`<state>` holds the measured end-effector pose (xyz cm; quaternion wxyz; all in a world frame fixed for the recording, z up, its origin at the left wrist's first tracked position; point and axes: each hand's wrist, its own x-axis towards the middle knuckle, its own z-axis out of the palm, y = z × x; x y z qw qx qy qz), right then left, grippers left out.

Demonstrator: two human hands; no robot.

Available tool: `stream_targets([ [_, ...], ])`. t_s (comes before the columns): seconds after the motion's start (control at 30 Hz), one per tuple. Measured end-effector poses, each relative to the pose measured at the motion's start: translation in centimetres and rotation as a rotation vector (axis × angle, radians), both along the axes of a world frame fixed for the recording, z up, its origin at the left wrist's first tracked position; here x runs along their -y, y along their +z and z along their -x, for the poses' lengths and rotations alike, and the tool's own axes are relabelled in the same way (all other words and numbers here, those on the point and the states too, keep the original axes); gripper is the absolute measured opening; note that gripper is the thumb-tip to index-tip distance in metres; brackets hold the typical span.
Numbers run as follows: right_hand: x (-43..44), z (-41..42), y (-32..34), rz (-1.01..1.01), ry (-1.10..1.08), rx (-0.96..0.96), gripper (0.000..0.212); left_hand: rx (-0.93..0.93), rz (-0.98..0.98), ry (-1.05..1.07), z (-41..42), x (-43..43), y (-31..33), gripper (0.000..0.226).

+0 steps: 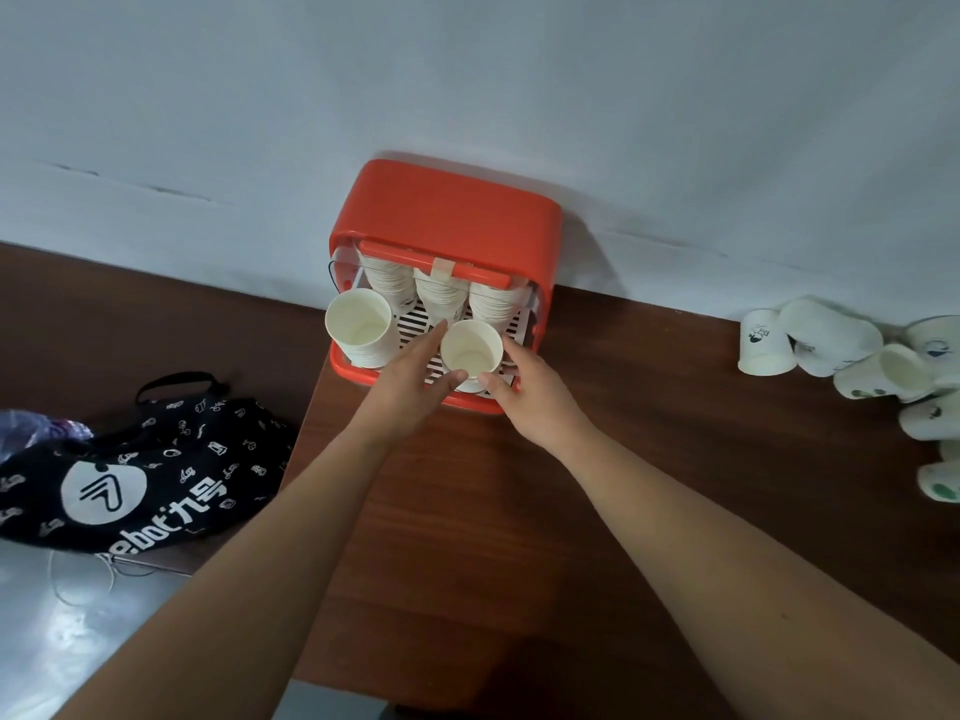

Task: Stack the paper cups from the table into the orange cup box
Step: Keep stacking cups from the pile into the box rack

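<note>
White paper cup sat inside the orange plastic cup box at the desk's far edge; right hand curled around it, left hand steadying with straight fingers, probably nesting it

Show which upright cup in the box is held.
The front-middle cup, between the left hand and right hand; the other cup stands untouched at the left.
</note>
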<state>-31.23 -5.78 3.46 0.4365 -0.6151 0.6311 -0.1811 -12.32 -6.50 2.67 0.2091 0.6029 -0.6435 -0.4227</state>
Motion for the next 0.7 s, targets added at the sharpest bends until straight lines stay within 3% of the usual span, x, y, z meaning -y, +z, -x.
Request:
stream_targets([
  [0.23,-2.8,5.2,2.0,-0.06,-0.099,-0.189,0.054,0.057,0.099,0.147,0.9,-4.1,2.0,0.037],
  [0.47,-6.5,17.1,3.2,-0.093,-0.223,-0.349,0.05,0.035,0.113,-0.135,8.1,-5.1,2.9,0.019],
  [0.7,-9.4,30.7,4.0,-0.1,-0.369,-0.426,0.048,0.119,0.091,-0.328,21.7,-3.0,3.7,0.021],
])
